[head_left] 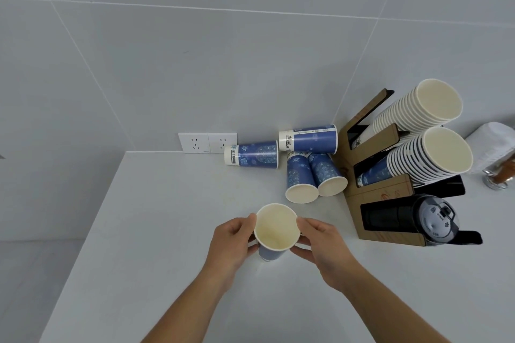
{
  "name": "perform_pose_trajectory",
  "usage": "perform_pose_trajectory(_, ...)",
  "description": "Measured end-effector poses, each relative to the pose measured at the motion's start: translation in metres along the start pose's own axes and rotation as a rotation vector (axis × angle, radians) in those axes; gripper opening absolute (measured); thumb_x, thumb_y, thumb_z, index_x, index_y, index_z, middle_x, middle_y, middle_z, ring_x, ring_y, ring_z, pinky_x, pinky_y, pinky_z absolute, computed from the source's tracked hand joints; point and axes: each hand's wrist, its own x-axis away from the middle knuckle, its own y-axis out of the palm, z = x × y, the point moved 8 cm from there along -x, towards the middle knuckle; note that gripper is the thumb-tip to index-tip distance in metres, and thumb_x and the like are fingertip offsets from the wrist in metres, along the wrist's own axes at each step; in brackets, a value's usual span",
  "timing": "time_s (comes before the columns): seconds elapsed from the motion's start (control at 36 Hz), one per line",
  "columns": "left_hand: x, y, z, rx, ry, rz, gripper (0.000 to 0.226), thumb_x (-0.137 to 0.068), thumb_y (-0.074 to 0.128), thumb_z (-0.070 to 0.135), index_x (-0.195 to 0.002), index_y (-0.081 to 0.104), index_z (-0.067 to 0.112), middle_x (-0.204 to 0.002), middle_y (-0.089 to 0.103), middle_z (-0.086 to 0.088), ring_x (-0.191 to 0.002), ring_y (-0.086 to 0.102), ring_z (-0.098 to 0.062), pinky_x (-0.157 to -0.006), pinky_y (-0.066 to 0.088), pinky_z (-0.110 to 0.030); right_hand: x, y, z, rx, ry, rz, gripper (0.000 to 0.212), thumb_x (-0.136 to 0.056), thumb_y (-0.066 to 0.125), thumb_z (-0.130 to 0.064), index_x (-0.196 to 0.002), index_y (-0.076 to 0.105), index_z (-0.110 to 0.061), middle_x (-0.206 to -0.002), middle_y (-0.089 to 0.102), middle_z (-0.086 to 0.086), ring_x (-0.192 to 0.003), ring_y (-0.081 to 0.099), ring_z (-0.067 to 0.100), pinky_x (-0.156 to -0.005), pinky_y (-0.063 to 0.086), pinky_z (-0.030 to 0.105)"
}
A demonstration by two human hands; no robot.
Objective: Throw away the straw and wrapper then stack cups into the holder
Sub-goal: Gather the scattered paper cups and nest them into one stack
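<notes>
An upright blue paper cup with a cream inside stands near the middle of the white counter. My left hand grips its left side and my right hand grips its right side. Several more blue patterned cups lie on their sides near the wall: one by the sockets, one behind, and two with mouths facing me. The brown cup holder stands at the right with two slanted stacks of cups. No straw or wrapper shows.
A stack of black lids fills the holder's lowest slot. A glass jar under a white cloth stands at the far right. Two wall sockets sit at counter level. The counter's left edge drops off to the floor.
</notes>
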Motion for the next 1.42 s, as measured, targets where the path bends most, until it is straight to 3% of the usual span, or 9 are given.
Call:
perform_pose_trajectory(0.11,-0.002,0.0,-0.003,-0.004,-0.012,-0.002,0.034,-0.093,0.059,0.033,-0.089,0.071,0.0,-0.099,0.073,-0.017,-0.097,0.07,-0.024,-0.069,0.058,-0.026,-0.001,0.001,0.001,-0.016,0.01,0.003,0.028,-0.101,0.048,-0.024,-0.12,0.065,-0.012,-0.116,0.067,0.008,-0.106,0.066,0.023,-0.089,0.057,0.035)
perform_pose_trajectory(0.31,-0.005,-0.002,-0.006,-0.029,-0.074,-0.049,0.023,-0.091,0.061,0.032,-0.092,0.074,0.013,-0.107,0.073,-0.012,-0.105,0.068,-0.025,-0.095,0.054,-0.041,-0.003,-0.002,-0.001,-0.037,0.041,-0.015,0.028,-0.102,0.047,-0.02,-0.119,0.068,-0.011,-0.115,0.071,0.009,-0.107,0.067,0.024,-0.092,0.054,0.036)
perform_pose_trajectory(0.44,-0.014,-0.007,-0.006,-0.036,-0.087,-0.049,0.017,-0.091,0.06,0.028,-0.097,0.073,0.018,-0.108,0.073,-0.005,-0.103,0.068,-0.02,-0.09,0.053,-0.035,-0.009,-0.011,-0.009,-0.079,0.039,0.005,0.026,-0.101,0.05,-0.019,-0.121,0.064,-0.011,-0.117,0.07,0.008,-0.108,0.066,0.023,-0.09,0.053,0.034)
perform_pose_trajectory(0.58,-0.03,-0.016,0.003,0.006,-0.096,-0.026,0.016,-0.093,0.06,0.025,-0.099,0.072,0.015,-0.109,0.07,-0.011,-0.103,0.067,-0.025,-0.088,0.054,-0.036,-0.024,-0.026,-0.029,-0.161,0.024,0.052,0.028,-0.099,0.055,-0.02,-0.124,0.062,-0.01,-0.119,0.068,0.009,-0.11,0.064,0.024,-0.096,0.052,0.037)
perform_pose_trajectory(0.97,-0.116,0.012,0.061,0.061,-0.05,-0.036,0.015,-0.092,0.06,0.015,-0.099,0.07,0.006,-0.098,0.07,-0.013,-0.095,0.066,-0.025,-0.089,0.054,-0.035,-0.091,-0.061,-0.082,-0.334,-0.002,0.215,0.036,-0.098,0.057,-0.017,-0.131,0.055,-0.004,-0.12,0.064,0.014,-0.1,0.065,0.022,-0.089,0.05,0.035)
perform_pose_trajectory(1.14,-0.152,0.047,0.09,0.055,-0.008,-0.089,0.011,-0.091,0.062,0.014,-0.096,0.069,0.006,-0.095,0.069,-0.011,-0.09,0.065,-0.022,-0.087,0.054,-0.031,-0.12,-0.07,-0.101,-0.355,-0.018,0.292,0.04,-0.098,0.056,-0.016,-0.137,0.051,-0.009,-0.127,0.061,0.011,-0.113,0.061,0.024,-0.093,0.051,0.033)
perform_pose_trajectory(1.25,-0.169,0.074,0.105,0.043,0.005,-0.132,0.013,-0.091,0.058,0.008,-0.079,0.063,0.011,-0.088,0.061,-0.01,-0.086,0.057,-0.022,-0.083,0.05,-0.029,-0.135,-0.077,-0.113,-0.26,-0.052,0.353,0.04,-0.097,0.057,-0.018,-0.137,0.051,-0.016,-0.105,0.06,-0.003,-0.108,0.059,0.019,-0.101,0.05,0.037)
perform_pose_trajectory(1.36,-0.189,0.093,0.111,-0.018,0.009,-0.145,0.017,-0.088,0.058,0.01,-0.073,0.065,0.014,-0.083,0.059,-0.009,-0.082,0.052,-0.021,-0.079,0.048,-0.03,-0.149,-0.087,-0.117,-0.088,-0.068,0.418,0.05,-0.09,0.061,-0.03,-0.139,0.051,-0.022,-0.127,0.062,0.0,-0.115,0.059,0.02,-0.103,0.048,0.044)
perform_pose_trajectory(1.42,-0.2,0.097,0.111,-0.05,0.0,-0.132,0.013,-0.081,0.06,0.016,-0.073,0.07,0.016,-0.082,0.064,-0.008,-0.082,0.056,-0.021,-0.083,0.051,-0.034,-0.152,-0.088,-0.118,-0.042,-0.065,0.425,0.036,-0.089,0.059,-0.03,-0.125,0.061,-0.023,-0.121,0.066,0.002,-0.11,0.061,0.021,-0.1,0.05,0.045)
